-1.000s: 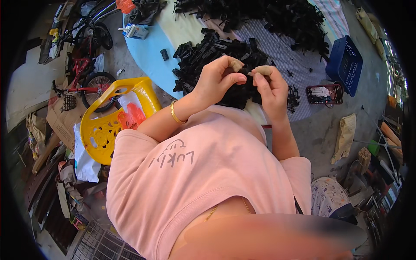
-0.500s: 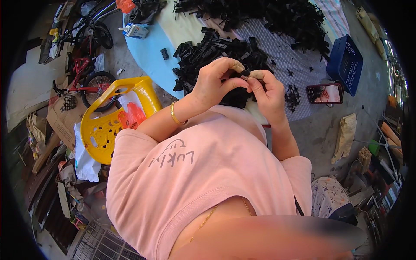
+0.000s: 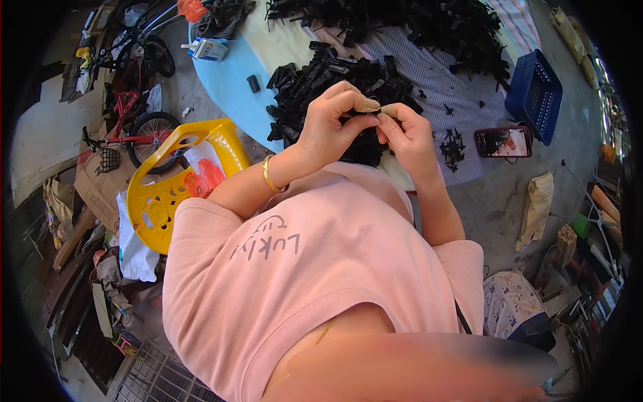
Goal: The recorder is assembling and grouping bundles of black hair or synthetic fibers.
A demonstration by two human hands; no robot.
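Clock reference: centred on the paired hands; 12 o'clock is taken as the view's top.
Left hand [image 3: 331, 124]: thumb and forefinger tips are pinched on a small dark piece [image 3: 377, 110], mostly hidden by the fingers.
Right hand [image 3: 407, 136]: thumb and forefinger tips are pinched at the same piece, touching the left fingertips.
Gold bangle [image 3: 270, 175]: worn on the left wrist.
Near pile [image 3: 301, 87]: black parts are heaped at 11 o'clock, just beyond the hands.
Far pile [image 3: 459, 37]: more black parts are heaped at 1 o'clock.
Small heap [image 3: 453, 149]: tiny black pieces are gathered at 4 o'clock on patterned cloth [image 3: 469, 87].
Phone [image 3: 504, 143]: lit, positioned just past 3 o'clock.
Blue basket [image 3: 534, 97]: located at 3 o'clock, near the phone.
Yellow chair [image 3: 144, 201]: placed between 8 and 9 o'clock; a red bag [image 3: 206, 177] is laid on it.
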